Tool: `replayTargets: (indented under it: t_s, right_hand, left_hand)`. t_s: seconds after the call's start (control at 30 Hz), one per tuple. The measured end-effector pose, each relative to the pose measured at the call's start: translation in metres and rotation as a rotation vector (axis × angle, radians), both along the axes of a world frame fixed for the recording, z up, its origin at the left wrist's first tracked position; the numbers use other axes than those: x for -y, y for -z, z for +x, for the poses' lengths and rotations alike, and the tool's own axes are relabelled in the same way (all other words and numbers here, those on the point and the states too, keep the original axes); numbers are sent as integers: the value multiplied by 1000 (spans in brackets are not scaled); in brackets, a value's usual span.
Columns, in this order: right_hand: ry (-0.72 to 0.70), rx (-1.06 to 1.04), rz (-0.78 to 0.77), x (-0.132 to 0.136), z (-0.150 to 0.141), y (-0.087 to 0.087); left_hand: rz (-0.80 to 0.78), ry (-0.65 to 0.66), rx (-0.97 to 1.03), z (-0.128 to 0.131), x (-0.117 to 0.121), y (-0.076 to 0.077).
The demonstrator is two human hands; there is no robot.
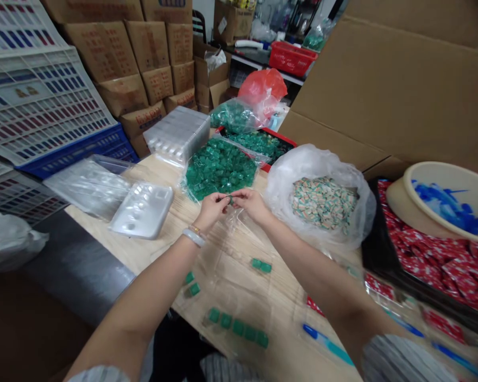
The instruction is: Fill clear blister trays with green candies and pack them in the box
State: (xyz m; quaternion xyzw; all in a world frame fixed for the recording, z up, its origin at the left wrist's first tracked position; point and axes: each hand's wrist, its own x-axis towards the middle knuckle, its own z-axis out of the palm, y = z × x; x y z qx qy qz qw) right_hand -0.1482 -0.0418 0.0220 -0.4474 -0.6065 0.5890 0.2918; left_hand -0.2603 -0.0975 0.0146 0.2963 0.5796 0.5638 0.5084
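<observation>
Taking the hands as clock centre, note a row of green cubes (238,327) at six o'clock on the counter (179,212), somewhat blurred, with sleeves (398,361) cut off at the bottom edge. Note two loose cubes (194,289) at seven, perhaps partly hidden by the left forearm (159,281), and a pair of cubes (265,267) at five. At centre, pinches a small green piece (230,200) between the fingertips of left hand (213,209) and right hand (255,206); cannot make out its shape. Seems busy working a single piece; probably calls for light, matched finger pressure next. Has a clear bag of green pieces (223,170) just beyond at twelve, and a bag of small packets (324,204) at three. Cannot read print on brown packs (99,53) beyond ten.
</observation>
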Motion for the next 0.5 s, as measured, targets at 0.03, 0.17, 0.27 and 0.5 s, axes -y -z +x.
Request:
replayTargets:
  t_s: [0.03,0.17,0.27,0.5]
  right_hand:
    - [19,-35,-45,2,0,-2]
    - [113,-31,-54,3,-3,-4]
    - [169,102,100,5,-5,3]
    - [-24,77,370,15,-6,9]
  left_hand:
    - [0,6,19,0,1,-1]
    - [-7,27,115,-5,7,-6]
    - [-25,-21,125,-10,9,-9]
    - [-38,-17,146,-18,13,-8]
